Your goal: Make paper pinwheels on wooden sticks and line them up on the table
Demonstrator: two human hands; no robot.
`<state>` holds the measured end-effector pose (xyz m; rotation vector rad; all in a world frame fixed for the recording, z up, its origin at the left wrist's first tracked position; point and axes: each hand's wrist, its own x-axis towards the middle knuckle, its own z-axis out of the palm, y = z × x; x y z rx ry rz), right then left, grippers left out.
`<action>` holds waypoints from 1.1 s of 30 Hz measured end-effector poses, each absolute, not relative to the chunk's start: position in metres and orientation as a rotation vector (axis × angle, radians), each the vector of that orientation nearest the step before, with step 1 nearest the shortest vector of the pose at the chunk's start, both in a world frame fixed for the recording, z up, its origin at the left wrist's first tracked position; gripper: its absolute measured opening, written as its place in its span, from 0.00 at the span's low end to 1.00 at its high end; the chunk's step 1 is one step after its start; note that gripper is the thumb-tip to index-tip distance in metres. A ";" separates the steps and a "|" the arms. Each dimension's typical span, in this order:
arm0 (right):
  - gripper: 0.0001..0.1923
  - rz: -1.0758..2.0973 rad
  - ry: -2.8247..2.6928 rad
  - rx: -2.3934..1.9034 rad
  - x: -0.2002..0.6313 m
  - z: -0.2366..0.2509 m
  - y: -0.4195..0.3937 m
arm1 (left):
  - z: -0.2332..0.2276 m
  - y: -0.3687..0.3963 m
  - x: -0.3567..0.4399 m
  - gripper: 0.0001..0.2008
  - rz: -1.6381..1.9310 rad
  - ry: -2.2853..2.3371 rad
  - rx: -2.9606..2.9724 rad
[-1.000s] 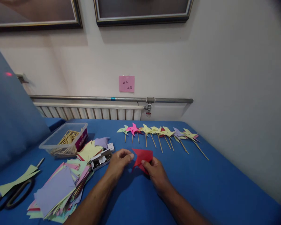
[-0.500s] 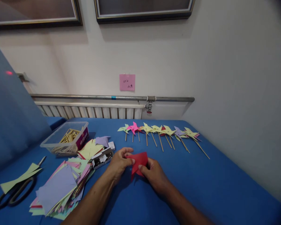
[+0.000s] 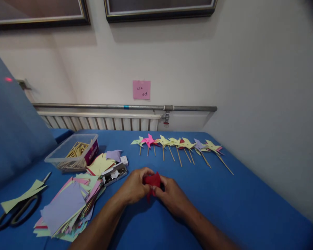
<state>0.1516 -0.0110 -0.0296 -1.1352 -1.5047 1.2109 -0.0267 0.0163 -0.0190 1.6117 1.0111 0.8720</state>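
Red paper, partly folded, near centre over blue tablecloth. Left hand pinches its left side, right hand its near right edge; fingertips nearly meeting. Step: probably gathering corners inward. Next move calls for keeping folds pinched. Left: open box of metal bits, paper stack. Far: pinwheel row.

Pink note on wall; grey pipe above radiator.
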 end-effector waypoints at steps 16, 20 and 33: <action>0.30 1.454 -1.022 -0.853 0.143 -0.040 -0.005 | -0.019 0.024 -0.014 0.16 1.243 0.875 0.904; 0.26 1.313 -0.987 -0.937 0.130 -0.055 -0.001 | -0.025 0.019 -0.002 0.16 1.301 0.912 0.848; 0.14 1.194 -0.993 -1.134 0.142 -0.074 0.011 | -0.034 0.016 0.008 0.19 1.281 0.945 0.827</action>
